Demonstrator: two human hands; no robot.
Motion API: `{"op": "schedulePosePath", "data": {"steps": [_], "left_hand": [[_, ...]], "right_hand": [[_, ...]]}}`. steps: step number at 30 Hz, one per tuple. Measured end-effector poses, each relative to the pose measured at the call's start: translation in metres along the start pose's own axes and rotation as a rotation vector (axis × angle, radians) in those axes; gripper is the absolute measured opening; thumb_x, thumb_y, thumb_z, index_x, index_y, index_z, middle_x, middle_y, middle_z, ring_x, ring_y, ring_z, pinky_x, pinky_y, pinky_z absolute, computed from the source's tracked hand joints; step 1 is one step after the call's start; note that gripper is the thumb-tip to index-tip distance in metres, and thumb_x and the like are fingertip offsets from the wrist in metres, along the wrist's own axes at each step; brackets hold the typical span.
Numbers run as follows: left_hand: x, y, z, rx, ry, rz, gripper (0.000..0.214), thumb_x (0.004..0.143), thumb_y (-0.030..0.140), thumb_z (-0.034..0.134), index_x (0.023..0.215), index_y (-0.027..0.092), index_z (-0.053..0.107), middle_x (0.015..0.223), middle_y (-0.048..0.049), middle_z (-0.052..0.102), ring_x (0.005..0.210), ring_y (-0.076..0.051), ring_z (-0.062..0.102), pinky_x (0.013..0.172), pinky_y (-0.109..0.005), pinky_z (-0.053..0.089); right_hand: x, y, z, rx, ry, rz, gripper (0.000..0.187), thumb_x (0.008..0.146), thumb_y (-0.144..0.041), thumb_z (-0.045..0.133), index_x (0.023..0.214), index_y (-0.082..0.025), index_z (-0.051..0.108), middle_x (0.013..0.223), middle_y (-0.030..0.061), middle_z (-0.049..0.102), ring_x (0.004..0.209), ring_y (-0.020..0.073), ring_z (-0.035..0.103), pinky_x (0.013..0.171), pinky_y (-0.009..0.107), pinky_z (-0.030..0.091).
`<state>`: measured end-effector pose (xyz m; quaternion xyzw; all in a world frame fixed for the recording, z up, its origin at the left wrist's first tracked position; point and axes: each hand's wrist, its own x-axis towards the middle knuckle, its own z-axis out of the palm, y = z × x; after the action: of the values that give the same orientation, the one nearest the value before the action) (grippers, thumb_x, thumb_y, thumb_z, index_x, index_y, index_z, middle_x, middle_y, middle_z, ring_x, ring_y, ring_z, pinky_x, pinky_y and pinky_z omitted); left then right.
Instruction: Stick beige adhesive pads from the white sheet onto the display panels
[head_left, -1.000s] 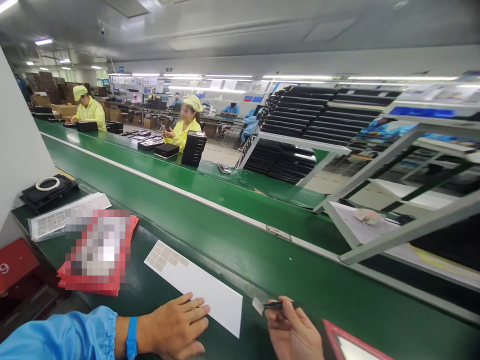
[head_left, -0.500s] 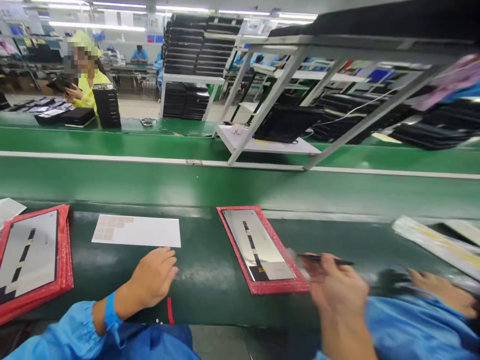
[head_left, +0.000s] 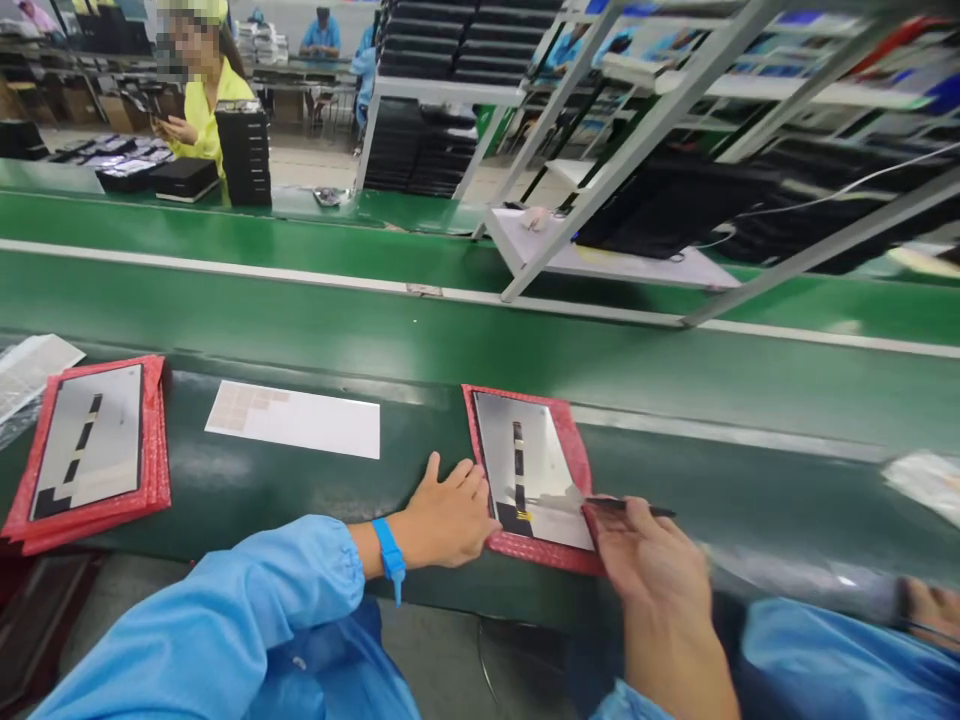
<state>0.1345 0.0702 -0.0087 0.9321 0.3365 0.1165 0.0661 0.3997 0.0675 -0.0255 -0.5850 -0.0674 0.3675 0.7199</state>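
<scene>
A flat mirror-like display panel [head_left: 536,455] with a dark banded flex strip [head_left: 519,465] lies on red bubble wrap [head_left: 574,440] in front of me. My left hand [head_left: 454,515] rests at the panel's left edge, fingers spread and holding nothing. On the other side, my right hand [head_left: 656,565] closes around a thin black tool [head_left: 630,505] pointing toward the panel; its exact kind is unclear. That hand's fingertips are at the wrap's right edge. Left of my left hand lies a white sheet [head_left: 322,420] with beige rectangular stickers on one end.
Similar panels on red bubble wrap [head_left: 154,440] are stacked at the left. Beyond the bench runs a green surface [head_left: 315,310] with a white rail. A grey metal frame [head_left: 645,150] rises at the back right. A neighbour's blue sleeve [head_left: 810,650] shows at right.
My left hand has moved right, from near the white sheet to the panel's left edge. My right hand stays at its right side with the black tool. The view has tilted down.
</scene>
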Motion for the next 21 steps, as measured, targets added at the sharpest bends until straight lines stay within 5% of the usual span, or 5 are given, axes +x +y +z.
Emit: {"op": "schedulePosePath", "data": {"steps": [5, 8, 11, 15, 21], "left_hand": [[-0.052, -0.02, -0.021, 0.026, -0.06, -0.031, 0.06, 0.111, 0.043, 0.022, 0.148, 0.001, 0.047, 0.16, -0.0198, 0.046, 0.152, -0.033, 0.033, 0.12, -0.065, 0.03], [-0.085, -0.032, -0.034, 0.061, -0.097, -0.066, 0.06, 0.111, 0.042, 0.022, 0.151, 0.001, 0.043, 0.162, -0.0203, 0.042, 0.154, -0.033, 0.031, 0.121, -0.063, 0.029], [-0.107, -0.036, -0.044, 0.078, -0.129, -0.067, 0.059, 0.111, 0.041, 0.024, 0.15, 0.002, 0.045, 0.162, -0.0198, 0.043, 0.153, -0.032, 0.036, 0.123, -0.056, 0.029], [-0.119, -0.022, -0.049, 0.02, -0.098, -0.07, 0.053, 0.11, 0.039, 0.032, 0.146, 0.004, 0.051, 0.159, -0.0189, 0.047, 0.15, -0.033, 0.04, 0.123, -0.054, 0.031], [-0.123, 0.008, -0.045, -0.09, -0.035, -0.057, 0.05, 0.107, 0.037, 0.041, 0.142, 0.004, 0.055, 0.158, -0.0173, 0.049, 0.152, -0.03, 0.038, 0.126, -0.053, 0.032]], "right_hand": [[-0.058, 0.02, 0.0, -0.002, -0.097, 0.102, 0.021, 0.066, -0.011, 0.075, 0.075, -0.013, 0.056, 0.085, 0.0069, 0.059, 0.078, 0.0168, 0.064, 0.078, 0.029, 0.063], [-0.097, 0.025, 0.003, -0.06, -0.214, 0.16, 0.034, 0.062, -0.024, 0.089, 0.082, -0.013, 0.064, 0.091, 0.0108, 0.062, 0.085, 0.0199, 0.065, 0.081, 0.03, 0.064], [-0.12, 0.017, 0.008, -0.173, -0.229, 0.105, 0.06, 0.042, -0.038, 0.104, 0.079, -0.01, 0.066, 0.091, 0.013, 0.062, 0.082, 0.021, 0.065, 0.074, 0.029, 0.064], [-0.132, 0.001, 0.017, -0.321, -0.214, -0.162, 0.067, 0.042, -0.049, 0.106, 0.085, -0.01, 0.071, 0.088, 0.0101, 0.061, 0.077, 0.0146, 0.06, 0.062, 0.019, 0.055], [-0.142, 0.004, 0.037, -0.503, -0.331, -0.043, 0.067, 0.047, -0.057, 0.104, 0.078, -0.01, 0.067, 0.078, 0.0111, 0.058, 0.063, 0.0149, 0.054, 0.046, 0.022, 0.043]]}}
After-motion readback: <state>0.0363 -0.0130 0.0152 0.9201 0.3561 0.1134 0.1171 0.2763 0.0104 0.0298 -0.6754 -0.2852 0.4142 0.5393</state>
